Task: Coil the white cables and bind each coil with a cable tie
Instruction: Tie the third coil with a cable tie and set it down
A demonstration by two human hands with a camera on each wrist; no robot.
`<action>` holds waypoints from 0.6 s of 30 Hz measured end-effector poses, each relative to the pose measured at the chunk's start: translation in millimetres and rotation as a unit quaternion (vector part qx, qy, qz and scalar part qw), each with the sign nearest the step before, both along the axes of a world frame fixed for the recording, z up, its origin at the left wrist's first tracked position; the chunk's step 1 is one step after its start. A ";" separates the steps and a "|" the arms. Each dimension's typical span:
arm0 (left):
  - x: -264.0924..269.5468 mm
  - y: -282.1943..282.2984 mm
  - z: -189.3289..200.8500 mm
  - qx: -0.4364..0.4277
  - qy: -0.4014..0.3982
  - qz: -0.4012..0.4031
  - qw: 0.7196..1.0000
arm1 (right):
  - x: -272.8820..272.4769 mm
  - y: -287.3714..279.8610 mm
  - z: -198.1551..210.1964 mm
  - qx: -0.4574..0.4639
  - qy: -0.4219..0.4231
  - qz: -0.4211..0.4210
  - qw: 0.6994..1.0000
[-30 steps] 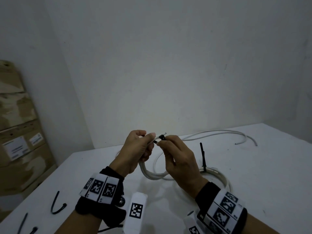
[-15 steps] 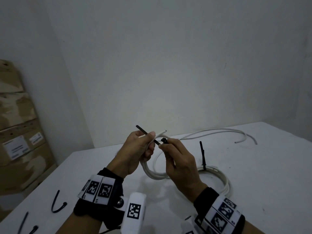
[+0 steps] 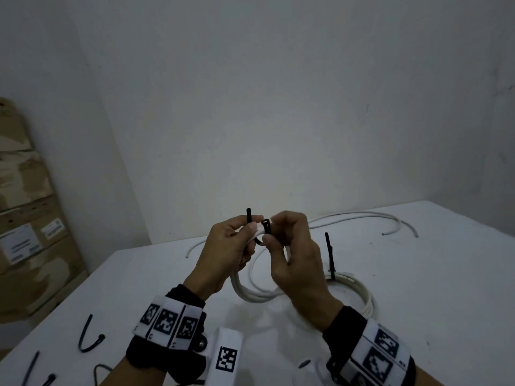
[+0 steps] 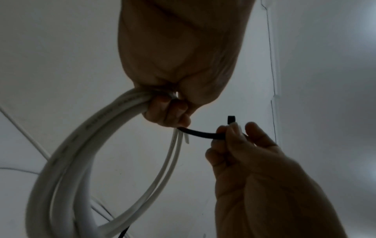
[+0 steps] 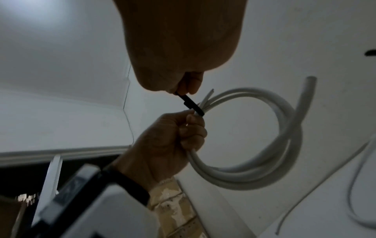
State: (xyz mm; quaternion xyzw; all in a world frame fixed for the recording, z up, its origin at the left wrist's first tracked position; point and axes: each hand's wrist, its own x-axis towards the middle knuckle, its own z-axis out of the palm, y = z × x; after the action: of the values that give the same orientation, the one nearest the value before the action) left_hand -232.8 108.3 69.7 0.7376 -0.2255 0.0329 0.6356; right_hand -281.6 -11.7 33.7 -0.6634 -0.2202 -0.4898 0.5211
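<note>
Above the table my left hand grips a white cable coil at its top, and the loops hang below. A black cable tie wraps the bundle between my hands, its tail standing up by my left thumb. My right hand pinches the tie at its head. The left wrist view shows my left hand round the coil and the tie running to my right fingers. In the right wrist view my right hand pinches the tie against the coil.
A second white coil lies on the white table at the right, its black tie standing upright. A loose white cable runs along the back. Spare black ties lie front left. Cardboard boxes stand left of the table.
The tie's tail, which pointed up-left past my left thumb, now stands upright. The tie's head has come on top of the bundle under my right fingers.
</note>
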 end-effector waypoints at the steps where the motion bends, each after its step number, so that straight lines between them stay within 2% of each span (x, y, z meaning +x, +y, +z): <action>1: -0.9 -0.4 -1.0 0.006 -0.014 0.004 1.000 | 0.3 -1.3 2.8 0.018 0.012 0.009 1.000; 10: -1.6 0.2 -7.3 0.076 -0.135 0.049 0.987 | 3.3 -7.1 15.3 0.008 0.056 0.035 0.998; 18: -6.3 -2.1 -6.6 0.098 -0.165 0.062 0.979 | 6.0 -10.6 14.6 -0.017 0.064 0.021 0.998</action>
State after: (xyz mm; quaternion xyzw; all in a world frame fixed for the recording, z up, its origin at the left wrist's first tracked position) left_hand -239.0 106.2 63.1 0.7931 -0.2836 0.1714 0.5111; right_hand -275.6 -22.3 48.3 -0.6974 -0.2088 -0.4311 0.5330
